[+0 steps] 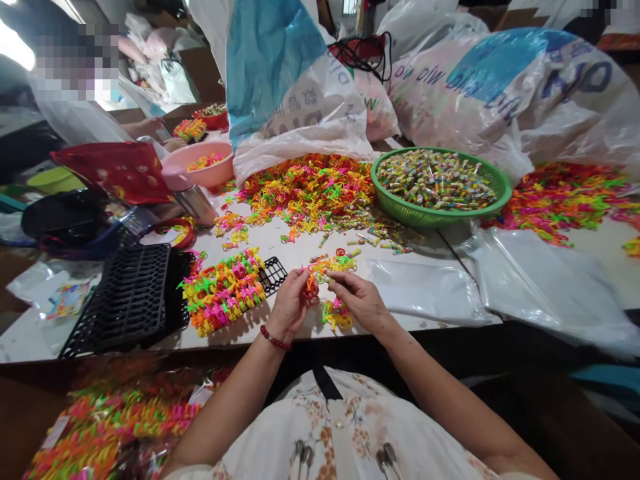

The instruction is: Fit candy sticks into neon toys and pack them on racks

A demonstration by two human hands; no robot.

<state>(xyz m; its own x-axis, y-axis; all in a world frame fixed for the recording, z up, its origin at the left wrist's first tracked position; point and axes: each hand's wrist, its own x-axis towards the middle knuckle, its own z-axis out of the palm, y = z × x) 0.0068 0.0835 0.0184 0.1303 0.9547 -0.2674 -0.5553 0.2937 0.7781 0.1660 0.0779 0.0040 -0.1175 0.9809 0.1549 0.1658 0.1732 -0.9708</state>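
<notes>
My left hand (290,303) is closed around a small red plastic ring piece (311,291) just above the table's near edge. My right hand (356,295) pinches something small against that piece; what it holds is too small to name. A few yellow and pink plastic pieces (336,315) lie under my right hand, and more yellow ones (334,263) just beyond the fingers. To the left, a black grid tray (274,273) is packed with several rows of bright assembled pieces (223,291).
A big pile of neon plastic rings (310,190) spills from a white and blue sack (295,87). A green basket (440,215) holds small wrapped candies. Empty black grid trays (125,300) lie left, clear plastic bags (430,290) right. A pink bowl (203,165) and another person sit far left.
</notes>
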